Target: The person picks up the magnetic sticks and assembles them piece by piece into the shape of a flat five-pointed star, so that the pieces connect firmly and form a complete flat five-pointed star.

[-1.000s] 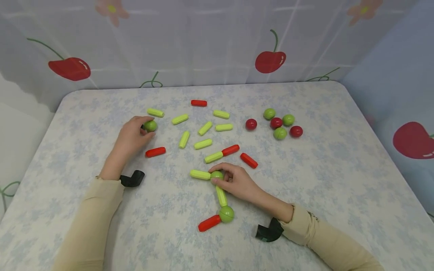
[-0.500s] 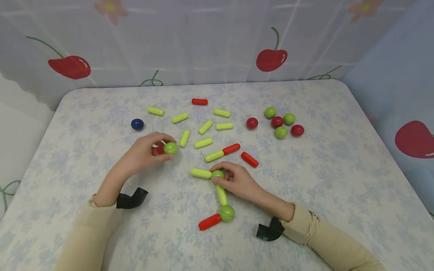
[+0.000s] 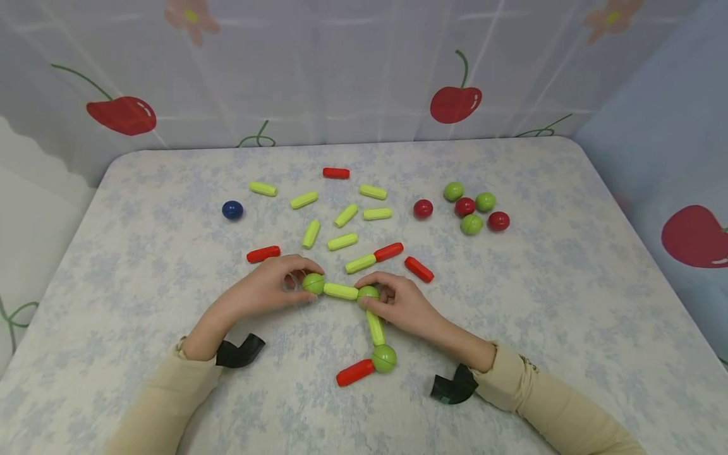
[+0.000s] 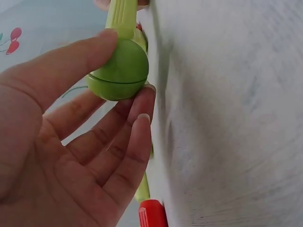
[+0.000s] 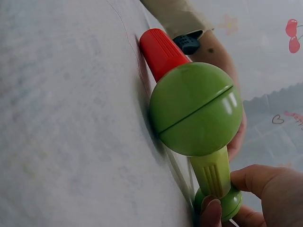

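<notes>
My left hand [image 3: 270,287] pinches a green ball [image 4: 118,71] between thumb and fingers, and the ball meets the left end of a yellow-green rod [image 3: 340,291]. At that rod's other end, my right hand [image 3: 406,304] grips a second green ball [image 3: 368,294]. Another yellow-green rod [image 3: 375,327] runs from there down to a third green ball [image 3: 384,358], which has a red rod [image 3: 355,373] joined to its left. In the right wrist view, the third ball [image 5: 196,109] stands large in front, with the right thumb and fingers around the ball behind it.
Several loose yellow-green rods [image 3: 342,241] lie behind the hands. A joined red and yellow-green pair [image 3: 361,263] and loose red rods [image 3: 419,269] are nearby. A blue ball [image 3: 232,210] sits back left; several red and green balls [image 3: 471,224] are back right. A patterned cloth covers the table [image 3: 540,284].
My left hand has carried the green ball from beside the blue ball, rightward and nearer, to the free end of the yellow-green rod. My right hand stays almost still on its ball.
</notes>
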`<state>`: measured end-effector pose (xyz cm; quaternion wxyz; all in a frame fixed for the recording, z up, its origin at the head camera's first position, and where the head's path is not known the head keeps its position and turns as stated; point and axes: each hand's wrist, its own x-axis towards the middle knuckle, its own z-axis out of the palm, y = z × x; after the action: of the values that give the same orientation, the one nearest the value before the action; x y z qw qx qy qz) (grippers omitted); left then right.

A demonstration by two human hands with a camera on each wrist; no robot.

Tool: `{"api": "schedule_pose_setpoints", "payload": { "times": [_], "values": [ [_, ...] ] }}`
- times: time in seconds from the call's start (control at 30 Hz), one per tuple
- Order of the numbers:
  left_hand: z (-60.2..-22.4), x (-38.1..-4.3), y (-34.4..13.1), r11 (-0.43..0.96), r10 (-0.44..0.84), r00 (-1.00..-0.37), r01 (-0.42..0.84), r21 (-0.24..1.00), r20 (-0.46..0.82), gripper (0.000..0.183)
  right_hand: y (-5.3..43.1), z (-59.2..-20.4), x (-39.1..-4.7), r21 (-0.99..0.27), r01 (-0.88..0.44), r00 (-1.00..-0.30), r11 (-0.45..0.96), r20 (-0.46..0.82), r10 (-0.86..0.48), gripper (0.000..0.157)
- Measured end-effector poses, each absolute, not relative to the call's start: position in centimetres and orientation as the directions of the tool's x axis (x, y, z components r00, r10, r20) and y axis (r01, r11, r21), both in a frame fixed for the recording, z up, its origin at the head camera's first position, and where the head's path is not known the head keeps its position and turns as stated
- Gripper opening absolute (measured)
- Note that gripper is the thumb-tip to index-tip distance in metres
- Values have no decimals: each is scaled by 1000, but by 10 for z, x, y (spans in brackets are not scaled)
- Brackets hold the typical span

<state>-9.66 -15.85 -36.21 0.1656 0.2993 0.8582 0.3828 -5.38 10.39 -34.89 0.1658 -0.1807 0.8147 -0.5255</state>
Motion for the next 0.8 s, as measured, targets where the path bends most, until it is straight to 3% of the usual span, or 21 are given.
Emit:
{"api": "schedule_pose_setpoints", "payload": {
  "times": [0.23,0.5,0.8],
  "values": [
    [-365,-95,-157,536,635,-771,387,751,-56,34,104,-352,-55,-917,-116,-896,381,-69,-440,23],
    [-368,-95,-156,530,628,-777,386,755,-44,35,110,-388,-64,-919,-122,-902,375,-55,-428,28],
    [-371,-94,-149,545,583,-811,355,760,-40,40,112,-390,-64,-895,-188,-903,405,-5,-429,23]
  ]
}}
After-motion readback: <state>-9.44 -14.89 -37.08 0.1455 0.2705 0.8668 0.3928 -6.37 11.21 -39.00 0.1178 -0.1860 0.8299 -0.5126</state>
